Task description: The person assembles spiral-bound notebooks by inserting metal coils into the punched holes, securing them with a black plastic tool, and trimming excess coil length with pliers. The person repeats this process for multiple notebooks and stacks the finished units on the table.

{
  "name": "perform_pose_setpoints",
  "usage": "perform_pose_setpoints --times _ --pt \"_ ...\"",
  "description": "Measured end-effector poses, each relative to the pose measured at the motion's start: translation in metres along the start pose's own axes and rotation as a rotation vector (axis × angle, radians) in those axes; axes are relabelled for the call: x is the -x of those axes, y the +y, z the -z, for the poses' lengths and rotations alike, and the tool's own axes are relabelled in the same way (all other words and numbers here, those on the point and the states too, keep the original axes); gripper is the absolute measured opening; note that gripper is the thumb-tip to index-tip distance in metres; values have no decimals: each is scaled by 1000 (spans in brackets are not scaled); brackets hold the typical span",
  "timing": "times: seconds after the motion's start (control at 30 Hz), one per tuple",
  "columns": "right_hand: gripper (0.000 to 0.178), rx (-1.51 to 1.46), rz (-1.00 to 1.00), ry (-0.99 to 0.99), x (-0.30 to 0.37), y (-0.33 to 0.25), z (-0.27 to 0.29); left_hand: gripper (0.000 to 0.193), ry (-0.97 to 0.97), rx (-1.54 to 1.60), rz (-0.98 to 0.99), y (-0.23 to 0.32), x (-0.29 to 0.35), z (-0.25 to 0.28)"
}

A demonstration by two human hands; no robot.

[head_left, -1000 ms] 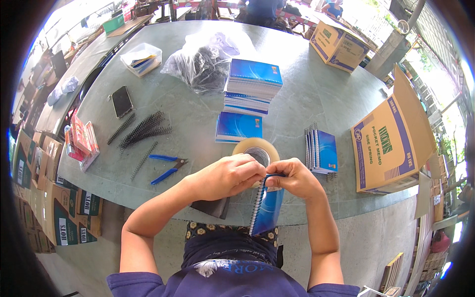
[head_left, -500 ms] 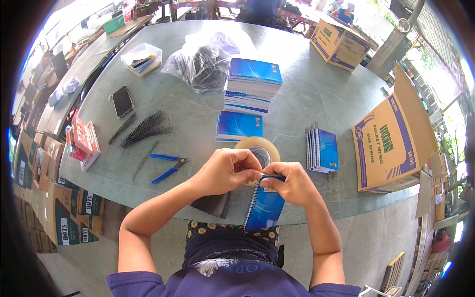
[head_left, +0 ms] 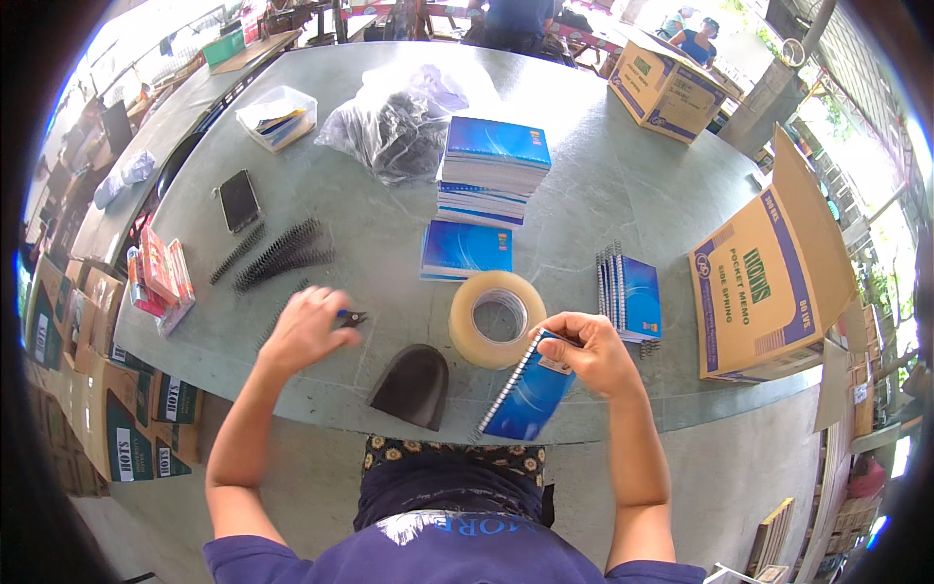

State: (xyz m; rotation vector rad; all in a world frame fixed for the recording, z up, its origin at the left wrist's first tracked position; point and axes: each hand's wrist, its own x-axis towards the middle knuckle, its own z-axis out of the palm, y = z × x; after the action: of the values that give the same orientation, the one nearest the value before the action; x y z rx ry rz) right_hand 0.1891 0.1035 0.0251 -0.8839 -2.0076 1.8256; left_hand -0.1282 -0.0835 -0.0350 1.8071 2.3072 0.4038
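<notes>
Our right hand (head_left: 592, 358) grips a small blue spiral notebook (head_left: 530, 397) by its upper end, fingers closed around it, and holds it tilted over the near edge of the table (head_left: 584, 209), just beside the roll of clear tape (head_left: 497, 318). The black coil already runs along the notebook's left edge, so we judge this one as bound or close to it. Our left hand (head_left: 309, 329) is out to the left, closing over the blue-handled pliers (head_left: 345, 316) on the tabletop; it is blurred, so we cannot tell whether it has them firmly gripped or only touches them. We take the step in hand to be finishing the coil's ends. A dark curved piece (head_left: 413, 384) lies at the near edge between our arms. Farther out, a small row of bound notebooks (head_left: 628, 297) stands to the right, which looks like the finished share, next to an open cardboard box (head_left: 764, 277). A tall stack of blue covers (head_left: 491, 170) and a single one (head_left: 465, 250) in front of it appear unbound, and loose black coils (head_left: 282, 255) lie on the left, so a good deal seems left to do.
</notes>
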Motion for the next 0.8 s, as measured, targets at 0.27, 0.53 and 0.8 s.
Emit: perform_pose_setpoints --times 0.27,0.53,0.8 --pt "20 -131 -11 -309 -19 8 -15 52 -239 -223 140 -24 20 1" --pt "20 -202 -49 -317 -12 21 -18 42 -550 894 130 88 4 34" --pt "16 -207 -40 -303 -5 20 -15 49 -949 1024 -6 109 -14 32"
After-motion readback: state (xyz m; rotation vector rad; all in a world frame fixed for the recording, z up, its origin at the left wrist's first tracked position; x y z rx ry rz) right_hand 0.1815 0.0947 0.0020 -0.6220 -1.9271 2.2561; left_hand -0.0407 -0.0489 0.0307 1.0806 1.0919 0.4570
